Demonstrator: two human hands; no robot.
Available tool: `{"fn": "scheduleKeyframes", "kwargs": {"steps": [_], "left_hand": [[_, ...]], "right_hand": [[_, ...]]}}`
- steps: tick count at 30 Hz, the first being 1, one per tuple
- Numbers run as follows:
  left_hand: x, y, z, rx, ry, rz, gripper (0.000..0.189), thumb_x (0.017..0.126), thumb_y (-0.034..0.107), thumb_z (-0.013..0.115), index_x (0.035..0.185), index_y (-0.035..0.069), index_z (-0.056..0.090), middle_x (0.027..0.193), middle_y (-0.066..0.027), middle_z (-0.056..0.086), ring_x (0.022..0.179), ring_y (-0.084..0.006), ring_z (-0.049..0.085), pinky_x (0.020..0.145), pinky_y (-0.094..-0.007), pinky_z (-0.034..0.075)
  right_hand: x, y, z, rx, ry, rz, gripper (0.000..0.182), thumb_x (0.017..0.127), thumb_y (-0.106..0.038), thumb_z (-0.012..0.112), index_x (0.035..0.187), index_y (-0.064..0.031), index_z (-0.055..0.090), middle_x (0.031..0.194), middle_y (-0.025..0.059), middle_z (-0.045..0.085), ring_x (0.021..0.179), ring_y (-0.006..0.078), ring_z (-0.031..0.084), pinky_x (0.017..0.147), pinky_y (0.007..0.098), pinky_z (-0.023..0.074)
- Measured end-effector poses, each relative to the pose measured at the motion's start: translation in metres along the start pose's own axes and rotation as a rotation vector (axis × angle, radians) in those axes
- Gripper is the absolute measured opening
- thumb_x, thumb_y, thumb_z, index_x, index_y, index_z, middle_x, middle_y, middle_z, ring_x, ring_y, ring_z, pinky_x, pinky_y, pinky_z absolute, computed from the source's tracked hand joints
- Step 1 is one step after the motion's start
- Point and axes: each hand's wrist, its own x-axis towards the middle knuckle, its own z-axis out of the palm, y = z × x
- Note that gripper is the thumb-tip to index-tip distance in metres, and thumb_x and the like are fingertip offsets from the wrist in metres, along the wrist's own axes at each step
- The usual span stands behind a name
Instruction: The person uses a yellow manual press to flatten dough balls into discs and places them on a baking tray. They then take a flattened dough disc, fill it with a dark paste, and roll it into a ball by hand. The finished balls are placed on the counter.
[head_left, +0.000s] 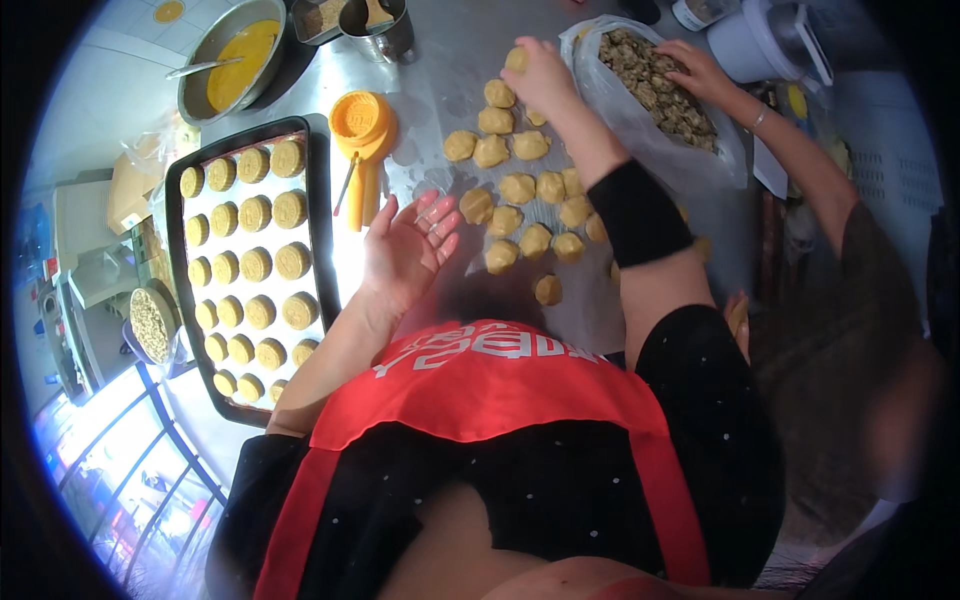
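Observation:
My right hand (541, 79) reaches to the far side of the metal table, its fingers closed around a ball of yellow dough (517, 59). Below it, more dough balls (517, 187) lie in loose rows, some hidden by my right arm. My left hand (411, 251) is palm up with fingers spread, holding nothing, between those balls and a baking tray (324, 247). Rows of stamped round pastries (255, 214) sit on that tray. Just beyond my left hand lies an orange mooncake mould (363, 124) with its handle towards me, a thin stick beside the handle.
A steel bowl of yellow liquid (244, 64) with a spoon stands at the back left, near a metal cup (377, 34). At right, a co-worker's hand (697, 73) touches brown crumbly filling (645, 82) in a plastic bag (583, 52). A white tub (742, 45) stands behind.

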Motion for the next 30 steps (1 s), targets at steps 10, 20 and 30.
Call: {"fn": "scheduleKeyframes", "kwargs": {"steps": [10, 20, 30], "left_hand": [[0.012, 0.003, -0.030, -0.004, 0.048, 0.008, 0.036, 0.094, 0.032, 0.043, 0.112, 0.003, 0.053, 0.101, -0.0085, 0.062, 0.090, -0.0199, 0.059, 0.081, -0.0323, 0.047], [-0.015, -0.004, -0.004, 0.081, -0.068, 0.060, 0.028, 0.093, 0.027, 0.045, 0.104, 0.004, 0.056, 0.092, -0.0075, 0.064, 0.082, -0.0181, 0.061, 0.074, -0.0296, 0.049], [-0.068, -0.016, -0.001, 0.267, -0.097, 0.081, 0.026, 0.093, 0.026, 0.045, 0.101, 0.005, 0.057, 0.089, -0.0053, 0.063, 0.082, -0.0163, 0.058, 0.076, -0.0296, 0.046]], "right_hand": [[-0.006, -0.021, 0.047, -0.294, -0.240, -0.022, 0.036, 0.081, -0.020, 0.062, 0.116, -0.0115, 0.058, 0.121, 0.0113, 0.053, 0.116, 0.0328, 0.046, 0.096, 0.0378, 0.0403], [-0.028, 0.001, 0.026, 0.297, 0.083, 0.187, 0.032, 0.076, -0.018, 0.065, 0.106, -0.0067, 0.064, 0.097, 0.0134, 0.066, 0.091, 0.0250, 0.063, 0.084, 0.0349, 0.0488], [-0.009, -0.024, 0.077, -0.288, -0.129, -0.135, 0.047, 0.080, -0.018, 0.061, 0.126, -0.0136, 0.052, 0.126, 0.0166, 0.051, 0.113, 0.0345, 0.051, 0.094, 0.0390, 0.0432]]}}
